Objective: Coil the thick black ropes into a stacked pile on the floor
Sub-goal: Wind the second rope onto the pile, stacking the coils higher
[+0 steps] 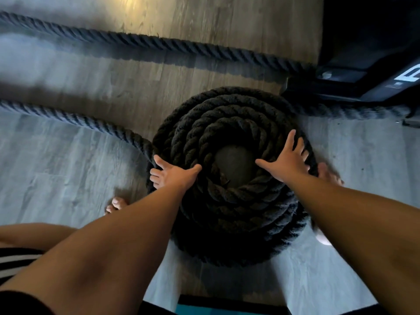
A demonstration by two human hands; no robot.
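Observation:
A stacked coil of thick black rope (229, 208) lies on the floor in the middle of the view, with bare floor showing in its hollow centre. My left hand (172, 175) rests on the coil's left edge, thumb toward the centre, fingers over the outer turn. My right hand (287, 159) lies flat on the coil's right side with fingers spread. A loose length of rope (75, 120) runs from the left into the coil beside my left hand. A second straight rope (159, 43) stretches across the floor farther away.
A black machine base (363, 83) stands at the upper right, touching the far rope. My bare feet (116, 204) sit either side of the coil. The floor is wood-look planks (68, 167), and a teal mat edge (227, 309) shows at the bottom.

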